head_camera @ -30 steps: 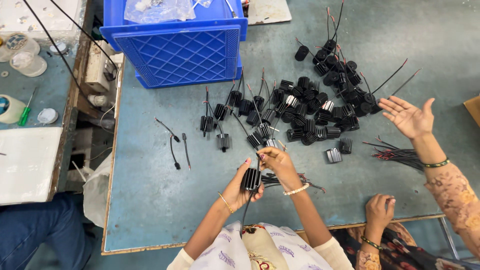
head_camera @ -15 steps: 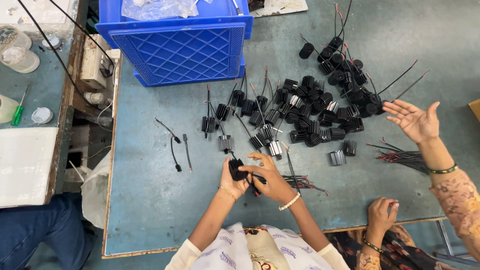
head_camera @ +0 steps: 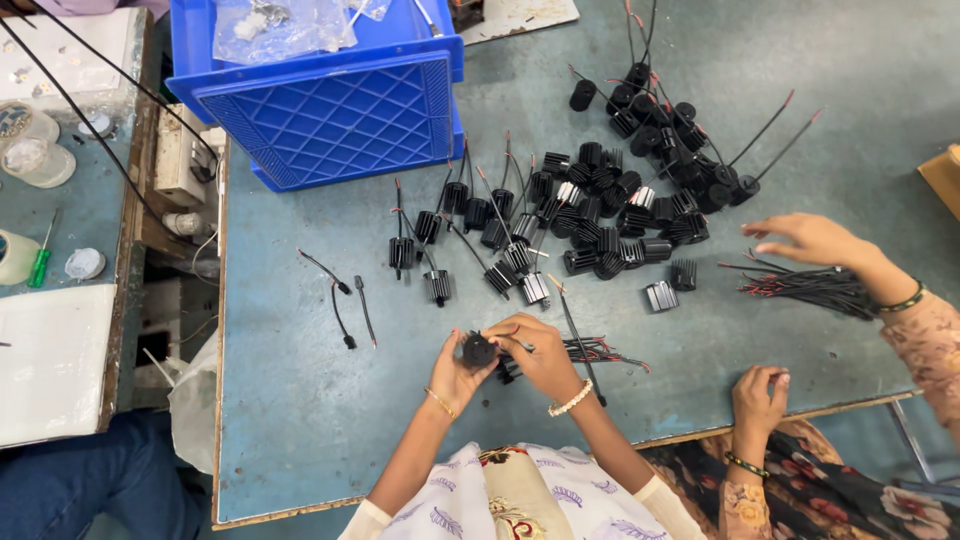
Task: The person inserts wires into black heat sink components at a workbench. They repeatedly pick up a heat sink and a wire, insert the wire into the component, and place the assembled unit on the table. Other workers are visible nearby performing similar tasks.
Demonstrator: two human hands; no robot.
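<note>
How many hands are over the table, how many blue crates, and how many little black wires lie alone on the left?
Hands: 4: left hand and right hand, both on one black part, plus co-worker's hands
Blue crate: 1
Loose black wires: 3
Total: 8

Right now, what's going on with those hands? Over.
Left hand and right hand both grip a round black finned part. Loose wires beside them. Co-worker's hand apart.
</note>
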